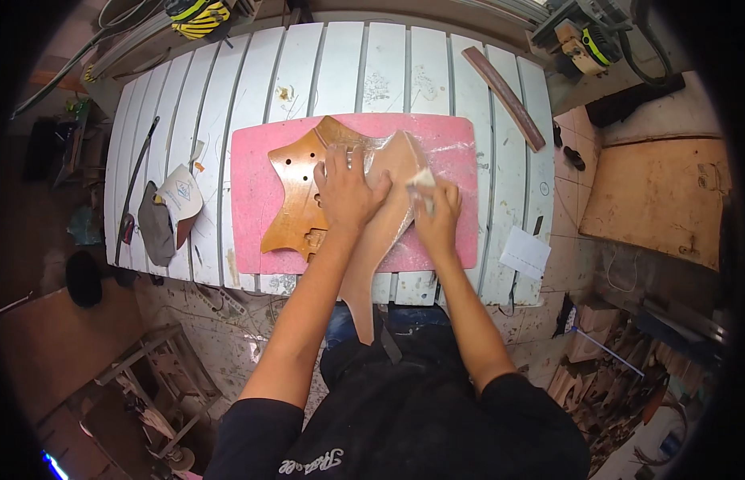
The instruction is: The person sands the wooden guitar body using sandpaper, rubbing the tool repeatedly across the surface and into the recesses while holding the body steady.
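Note:
An amber guitar body [288, 204] with pointed horns, small holes and routed cavities lies on a pink mat [248, 172]. A pale, matte wooden piece [372, 240] with curved edges and pointed ends slants beside and partly over it, its lower tip past the table's near edge. Whether the two are joined, I cannot tell. My left hand [347, 188] lies with fingers apart, thumb on the pale piece, the other fingers toward the amber body. In my right hand [438, 212], blurred by motion, is a small whitish folded piece of sandpaper [421, 179], at the pale piece's right edge.
The white slatted table [340, 64] carries a long brown strip [504, 98] at far right and a paper sheet [525, 253] at right. On the left lie a grey cloth [156, 228], a curled abrasive sheet [180, 196] and a thin black rod [138, 168]. Pale dust marks the mat.

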A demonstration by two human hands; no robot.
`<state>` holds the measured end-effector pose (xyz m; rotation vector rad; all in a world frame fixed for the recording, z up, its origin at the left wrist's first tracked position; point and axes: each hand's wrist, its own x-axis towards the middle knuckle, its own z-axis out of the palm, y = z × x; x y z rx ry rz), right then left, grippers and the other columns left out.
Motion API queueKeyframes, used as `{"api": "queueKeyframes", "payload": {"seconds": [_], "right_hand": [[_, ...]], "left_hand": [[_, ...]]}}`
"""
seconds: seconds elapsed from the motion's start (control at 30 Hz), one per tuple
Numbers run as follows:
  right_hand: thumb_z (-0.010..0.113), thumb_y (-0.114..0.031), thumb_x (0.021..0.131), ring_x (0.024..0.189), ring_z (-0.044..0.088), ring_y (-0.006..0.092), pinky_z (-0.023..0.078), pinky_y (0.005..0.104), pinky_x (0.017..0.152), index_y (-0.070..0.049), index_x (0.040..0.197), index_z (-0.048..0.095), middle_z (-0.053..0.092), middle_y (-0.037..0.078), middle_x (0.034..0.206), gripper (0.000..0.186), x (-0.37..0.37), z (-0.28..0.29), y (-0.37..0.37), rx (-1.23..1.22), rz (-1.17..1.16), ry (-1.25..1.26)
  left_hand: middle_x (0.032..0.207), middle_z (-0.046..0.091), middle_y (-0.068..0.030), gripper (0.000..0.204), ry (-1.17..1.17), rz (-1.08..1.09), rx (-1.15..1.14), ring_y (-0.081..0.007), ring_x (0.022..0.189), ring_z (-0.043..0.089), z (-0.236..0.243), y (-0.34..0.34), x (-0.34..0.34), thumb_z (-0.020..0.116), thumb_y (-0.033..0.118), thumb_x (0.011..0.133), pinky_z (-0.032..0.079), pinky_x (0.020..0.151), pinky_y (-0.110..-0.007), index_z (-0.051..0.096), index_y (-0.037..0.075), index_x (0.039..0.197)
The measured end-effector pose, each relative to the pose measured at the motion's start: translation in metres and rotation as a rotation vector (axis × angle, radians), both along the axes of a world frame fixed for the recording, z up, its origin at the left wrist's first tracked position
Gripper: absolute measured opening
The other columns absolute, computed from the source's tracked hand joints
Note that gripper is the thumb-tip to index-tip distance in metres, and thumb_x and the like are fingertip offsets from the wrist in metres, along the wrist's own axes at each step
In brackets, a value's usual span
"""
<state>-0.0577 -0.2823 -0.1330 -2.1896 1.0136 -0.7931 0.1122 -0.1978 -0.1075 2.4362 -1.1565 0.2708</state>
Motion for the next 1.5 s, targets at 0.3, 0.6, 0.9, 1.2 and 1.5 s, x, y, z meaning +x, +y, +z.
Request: {"api": "queueKeyframes", "payload": {"seconds": [0.3,0.6,0.9,1.2,1.5], "right_hand": [[0.076,-0.015,0.093,0.118,0.058,0.0400,0.046,0.0523,0.103,-0.012,0.112,0.076,0.065,0.015,0.121,0.019,0.021,-0.006,-0.033,-0.051,0.127,-0.015],[0.076,-0.011,0.091,0.121,0.058,0.0391,0.045,0.0501,0.105,-0.012,0.112,0.076,0.065,0.016,0.122,0.021,0.076,0.018,-0.074,0.124,0.047,0.021],[0.074,-0.008,0.091,0.116,0.060,0.0387,0.045,0.0499,0.103,-0.012,0.117,0.077,0.066,0.015,0.119,0.027,0.071,0.003,-0.090,0.145,0.032,-0.016],[0.075,-0.005,0.088,0.113,0.058,0.0356,0.043,0.0475,0.106,-0.013,0.113,0.080,0.066,0.013,0.117,0.027,0.013,-0.005,-0.037,0.044,0.054,-0.086],[0.074,-0.006,0.089,0.117,0.056,0.0365,0.043,0.0479,0.106,-0.012,0.113,0.081,0.066,0.014,0.120,0.026,-0.016,-0.008,0.012,0.012,0.071,-0.099]], "left_hand": [[0.141,0.057,-0.0214,0.072,0.106,0.025,0.048,-0.0370,0.143,0.047,0.001,0.002,0.001,0.070,0.057,0.086,0.034,0.117,-0.061,0.066,0.004,0.136],[0.134,0.059,-0.0200,0.065,0.052,0.006,-0.009,-0.0361,0.133,0.052,0.001,-0.003,-0.001,0.074,0.051,0.084,0.037,0.112,-0.057,0.068,0.005,0.130],[0.137,0.059,-0.0196,0.066,0.094,-0.006,-0.014,-0.0365,0.136,0.052,0.003,-0.006,-0.002,0.074,0.052,0.084,0.035,0.113,-0.057,0.068,0.005,0.131],[0.138,0.059,-0.0211,0.067,0.049,0.001,0.012,-0.0364,0.135,0.052,0.004,-0.005,-0.001,0.073,0.053,0.085,0.035,0.114,-0.057,0.068,0.005,0.132],[0.134,0.059,-0.0196,0.066,0.000,-0.004,0.019,-0.0357,0.134,0.052,0.001,-0.002,0.001,0.073,0.052,0.085,0.037,0.110,-0.055,0.067,0.006,0.132]]}}
